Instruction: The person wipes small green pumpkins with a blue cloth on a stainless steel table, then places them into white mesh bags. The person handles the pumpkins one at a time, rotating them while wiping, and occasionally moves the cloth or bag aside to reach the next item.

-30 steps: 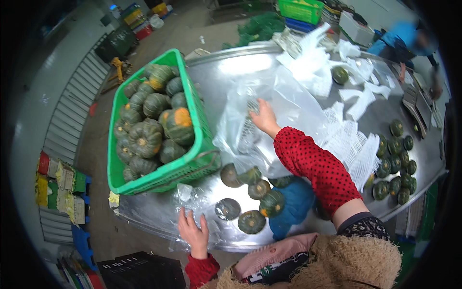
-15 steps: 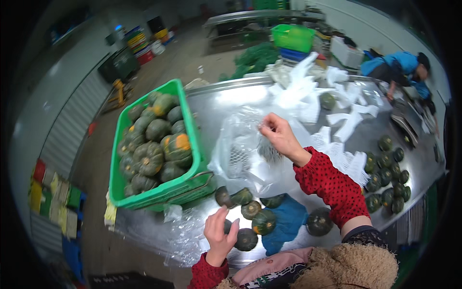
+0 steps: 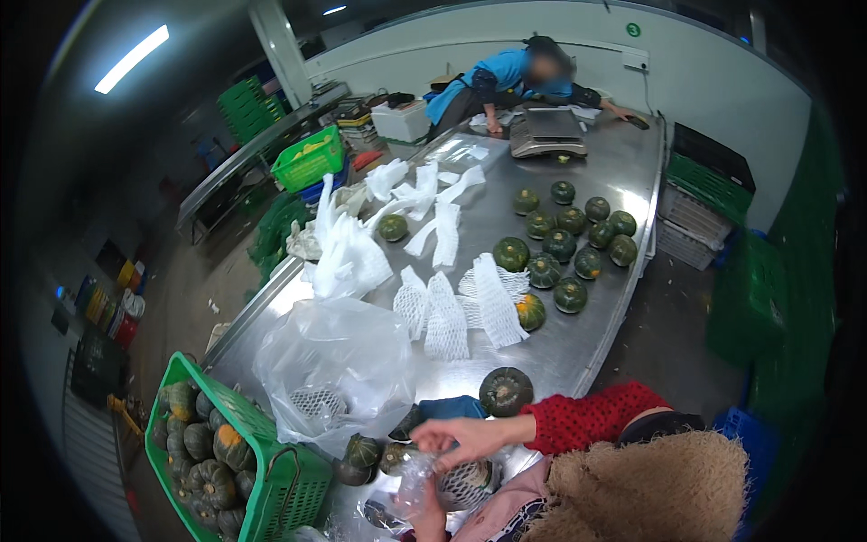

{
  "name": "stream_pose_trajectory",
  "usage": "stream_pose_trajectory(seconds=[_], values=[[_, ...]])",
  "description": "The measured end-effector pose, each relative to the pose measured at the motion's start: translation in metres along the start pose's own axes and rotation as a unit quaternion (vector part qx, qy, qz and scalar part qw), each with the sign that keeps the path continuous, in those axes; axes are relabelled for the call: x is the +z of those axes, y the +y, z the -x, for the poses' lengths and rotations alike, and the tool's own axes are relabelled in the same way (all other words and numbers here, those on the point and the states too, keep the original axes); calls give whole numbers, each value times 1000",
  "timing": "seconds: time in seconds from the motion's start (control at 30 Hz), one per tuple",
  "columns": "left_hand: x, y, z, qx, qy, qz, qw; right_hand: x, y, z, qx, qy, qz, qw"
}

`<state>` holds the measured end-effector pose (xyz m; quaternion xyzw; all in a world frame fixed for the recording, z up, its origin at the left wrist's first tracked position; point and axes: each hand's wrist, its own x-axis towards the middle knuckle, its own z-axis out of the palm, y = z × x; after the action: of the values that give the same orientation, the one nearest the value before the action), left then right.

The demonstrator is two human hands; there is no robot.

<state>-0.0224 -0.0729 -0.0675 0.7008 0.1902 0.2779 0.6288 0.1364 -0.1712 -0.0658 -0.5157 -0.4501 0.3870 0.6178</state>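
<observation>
1. So there's a small green pumpkin in a white foam net sleeve [image 3: 465, 483], sitting low at the near edge of the steel table [image 3: 578, 352], right in front of the person.
2. The right hand [image 3: 456, 438], red dotted sleeve, is just above it, fingers curled and pinching the top of a thin clear plastic bag [image 3: 417, 479] that hangs beside the netted pumpkin.
3. The left hand [image 3: 432, 515] comes up from the bottom edge under that bag. It's mostly hidden behind the plastic, so can't tell if it's gripping or loose.
4. Just left of the hands are a few bare dark green pumpkins [image 3: 363, 450] and a blue cloth [image 3: 452, 408], with one bigger pumpkin [image 3: 505, 390] behind.
5. A big crumpled clear bag [image 3: 334, 366] holding more foam nets sits further left, next to a green crate [image 3: 271, 470] full of pumpkins.
6. Mid-table: loose white foam sleeves [image 3: 447, 316], then a cluster of pumpkins [image 3: 569, 244] toward the right.
7. Far end, another person in blue [image 3: 506, 81] leans over by a scale [image 3: 551, 131].
</observation>
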Motion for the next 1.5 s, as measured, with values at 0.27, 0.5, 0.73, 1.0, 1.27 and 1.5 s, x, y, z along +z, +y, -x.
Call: stream_pose_trajectory(seconds=[0.27,0.5,0.73,1.0,1.27,1.5], values=[[-1,-30,15,-153,-128,43,979,12,13,41,-75,136,260,953],[3,-18,9,-125,-107,19,986,16,-7,50,-80,191,270,941],[-3,2,10,-183,-129,159,961,9,-54,48,-10,79,267,960],[-15,31,16,-153,-171,318,920,5,-41,43,21,-57,146,987],[-23,51,15,-102,-364,52,924,22,-84,42,91,-189,68,975],[-70,58,41,31,-432,86,897,-14,-143,44,84,-230,105,964]])
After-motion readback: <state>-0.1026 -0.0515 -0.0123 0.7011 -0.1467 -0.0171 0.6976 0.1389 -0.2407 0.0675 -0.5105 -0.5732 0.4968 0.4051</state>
